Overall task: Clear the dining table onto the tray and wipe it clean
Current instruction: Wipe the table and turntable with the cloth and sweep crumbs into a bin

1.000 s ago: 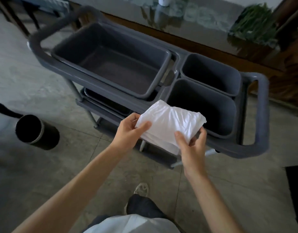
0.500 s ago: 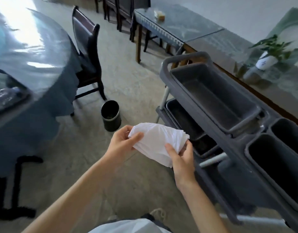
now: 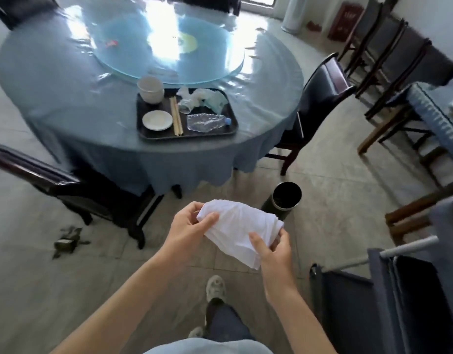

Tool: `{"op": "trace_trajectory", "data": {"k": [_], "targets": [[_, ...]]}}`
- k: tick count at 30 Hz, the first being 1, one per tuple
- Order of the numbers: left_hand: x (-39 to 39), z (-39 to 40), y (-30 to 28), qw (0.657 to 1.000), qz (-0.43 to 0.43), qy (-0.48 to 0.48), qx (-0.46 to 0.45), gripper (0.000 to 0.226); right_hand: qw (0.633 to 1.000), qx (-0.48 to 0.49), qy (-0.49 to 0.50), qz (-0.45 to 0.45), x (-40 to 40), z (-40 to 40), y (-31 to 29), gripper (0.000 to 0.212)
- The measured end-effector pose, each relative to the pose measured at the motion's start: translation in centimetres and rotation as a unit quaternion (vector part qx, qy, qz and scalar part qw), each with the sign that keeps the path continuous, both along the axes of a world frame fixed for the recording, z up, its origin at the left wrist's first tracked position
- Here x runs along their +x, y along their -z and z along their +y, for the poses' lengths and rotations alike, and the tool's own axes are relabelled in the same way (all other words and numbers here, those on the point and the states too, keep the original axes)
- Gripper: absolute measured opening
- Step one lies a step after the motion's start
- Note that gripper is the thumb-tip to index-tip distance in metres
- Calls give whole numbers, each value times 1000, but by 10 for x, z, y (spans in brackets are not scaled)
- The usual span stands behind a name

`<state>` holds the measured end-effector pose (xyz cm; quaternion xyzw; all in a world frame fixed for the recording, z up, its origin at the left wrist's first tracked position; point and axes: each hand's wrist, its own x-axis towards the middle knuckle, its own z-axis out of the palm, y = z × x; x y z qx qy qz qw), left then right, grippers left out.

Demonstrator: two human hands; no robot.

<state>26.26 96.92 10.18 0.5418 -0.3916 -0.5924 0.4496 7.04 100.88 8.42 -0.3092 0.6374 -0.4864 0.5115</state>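
Both hands are holding a folded white cloth [image 3: 242, 231] above the floor: the left hand [image 3: 188, 226] is pinching its upper corner, the right hand [image 3: 272, 247] is gripping its lower edge. Ahead, the black tray [image 3: 233, 123] is sitting on the round tabletop [image 3: 67, 98], carrying bowls [image 3: 150, 89], saucer [image 3: 157, 120], chopsticks [image 3: 176, 116] and a crushed bottle [image 3: 207, 122].

Cloth: white cloth [image 3: 242, 229] pinched between left hand [image 3: 188, 226] and right hand [image 3: 272, 249].
Table: round table [image 3: 67, 103] carries loaded tray [image 3: 234, 123].
Floor: black bin [image 3: 284, 198].
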Motion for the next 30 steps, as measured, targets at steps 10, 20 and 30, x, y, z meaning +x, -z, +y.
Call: {"op": "trace_trajectory", "data": {"k": [10, 20, 30], "targets": [[130, -87, 1, 982, -5, -187, 0, 19, 981, -1, -194, -15, 131, -161, 6, 63], [305, -114, -1, 932, 6, -363, 2, 21, 933, -1, -359, -16, 330, -254, -7, 79], [562, -94, -9, 914, 7, -405, -27, 18, 909, 2, -414, -51, 599, -253, -21, 60]]}}
